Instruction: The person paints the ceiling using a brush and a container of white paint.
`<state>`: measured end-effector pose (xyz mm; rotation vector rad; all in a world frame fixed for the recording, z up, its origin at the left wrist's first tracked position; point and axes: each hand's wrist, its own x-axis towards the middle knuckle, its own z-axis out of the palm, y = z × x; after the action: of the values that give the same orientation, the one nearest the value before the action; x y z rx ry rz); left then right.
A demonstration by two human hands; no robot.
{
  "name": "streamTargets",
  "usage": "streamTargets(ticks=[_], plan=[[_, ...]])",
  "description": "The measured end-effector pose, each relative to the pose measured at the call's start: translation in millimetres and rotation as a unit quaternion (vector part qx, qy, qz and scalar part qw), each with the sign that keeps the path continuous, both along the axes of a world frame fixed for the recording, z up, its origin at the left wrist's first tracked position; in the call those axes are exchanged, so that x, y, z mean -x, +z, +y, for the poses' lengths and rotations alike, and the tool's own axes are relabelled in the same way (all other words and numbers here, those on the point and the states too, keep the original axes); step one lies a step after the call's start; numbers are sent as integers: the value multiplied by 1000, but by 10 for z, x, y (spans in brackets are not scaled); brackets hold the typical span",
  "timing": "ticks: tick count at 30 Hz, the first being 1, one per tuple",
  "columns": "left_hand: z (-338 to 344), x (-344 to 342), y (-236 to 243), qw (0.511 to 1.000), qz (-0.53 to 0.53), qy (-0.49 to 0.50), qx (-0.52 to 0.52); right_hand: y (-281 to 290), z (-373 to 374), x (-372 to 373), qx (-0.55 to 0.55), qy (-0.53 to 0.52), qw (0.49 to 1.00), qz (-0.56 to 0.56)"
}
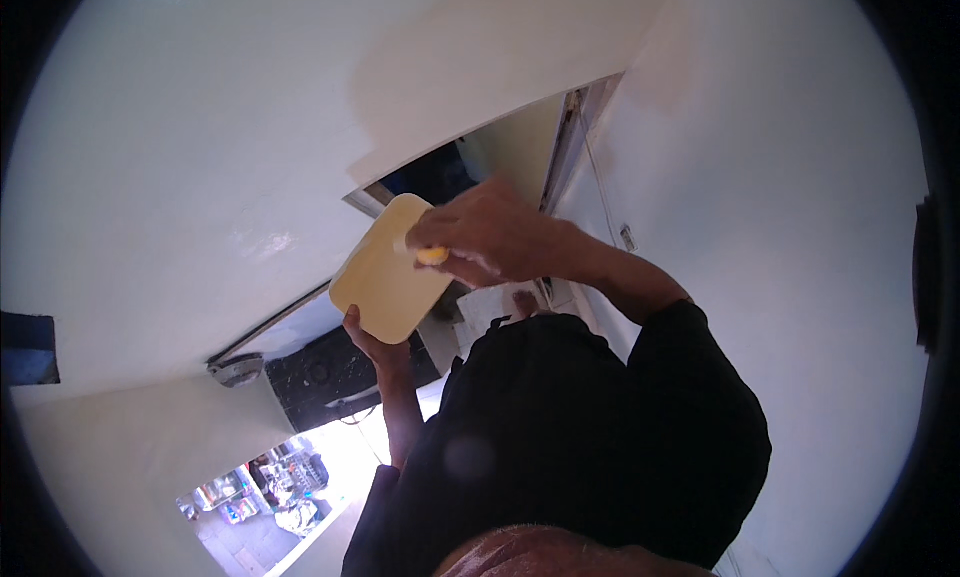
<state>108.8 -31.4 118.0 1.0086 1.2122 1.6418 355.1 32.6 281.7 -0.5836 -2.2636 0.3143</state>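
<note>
A pale yellow rectangular tray with rounded corners [385,292] is held up at a tilt in front of my body. My left hand [378,349] grips its lower edge, with the thumb on the face turned toward me. Over the tray's upper right part is my right hand [490,235], its fingers curled around a small yellow sponge [432,256]. The sponge lies against or just above the tray's surface; I cannot tell which. Motion slightly blurs my right hand, and most of the sponge is hidden by the fingers.
A black speckled counter [335,377] lies beyond my left forearm. At the lower left, a bright opening shows shelves with assorted goods [290,482]. A doorway with a wooden frame [575,127] is ahead. On the white wall at right is a socket [628,237] with a cable above it.
</note>
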Motion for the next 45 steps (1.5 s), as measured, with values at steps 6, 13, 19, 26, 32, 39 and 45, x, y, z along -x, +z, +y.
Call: streamTargets(ticks=[6, 13, 19, 26, 32, 39, 45], plan=[[70, -114, 129, 991, -129, -14, 16, -9, -108, 43, 123, 39, 992, -13], [96, -100, 64, 958, -278, -56, 28, -28, 51, -47, 167, -205, 964, 9], [102, -50, 23, 956, -286, -49, 35, 169, 27, -145, 72, -154, 985, 32], [231, -53, 63, 963, -248, -102, 42, 109, -49, -92, 191, 48, 980, -37], [170, 60, 64, 956, -285, -54, 42, -15, 97, 87, 252, -14, 940, 231], [-82, 339, 96, 958, -283, -4, 46, -283, 798, 900, 124, -53, 807, 575], [-280, 776, -84, 993, -103, 28, 47, -495, 1098, 304, -21, -328, 781, 531]])
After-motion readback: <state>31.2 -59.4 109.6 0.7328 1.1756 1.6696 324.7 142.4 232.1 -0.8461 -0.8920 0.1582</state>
